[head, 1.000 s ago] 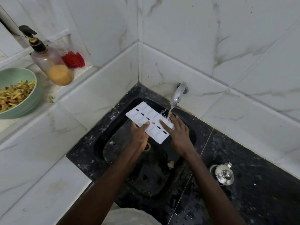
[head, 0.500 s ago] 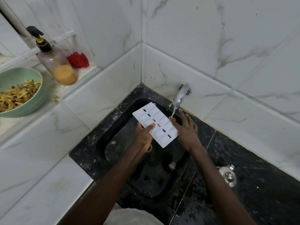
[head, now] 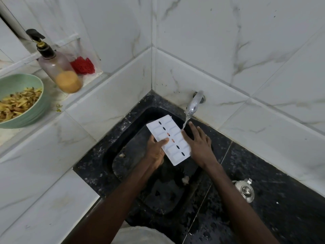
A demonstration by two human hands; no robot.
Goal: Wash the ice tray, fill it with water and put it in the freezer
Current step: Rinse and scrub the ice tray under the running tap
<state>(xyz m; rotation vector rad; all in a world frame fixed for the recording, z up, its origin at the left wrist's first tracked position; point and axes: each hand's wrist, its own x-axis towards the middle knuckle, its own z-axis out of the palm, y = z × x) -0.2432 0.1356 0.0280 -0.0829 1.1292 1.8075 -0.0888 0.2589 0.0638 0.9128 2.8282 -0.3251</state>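
A white ice tray [head: 173, 147] with a row of dark slots down its middle is held tilted over the black sink [head: 123, 155]. My left hand [head: 156, 150] grips its left long edge, thumb on top. My right hand [head: 199, 143] lies with straight fingers along the tray's right edge, under the stream from the metal tap [head: 193, 103]. Water runs from the tap onto my right fingers beside the tray.
A soap pump bottle [head: 58, 67] with orange liquid, a red scrubber [head: 82, 65] and a green bowl [head: 35, 110] of peelings stand on the left ledge. A small steel lid [head: 245, 191] lies on the black counter at right. White marble tiles wall the corner.
The tray has turned more lengthwise away from me. My right hand moved from on top of the tray to its right edge under the water stream.
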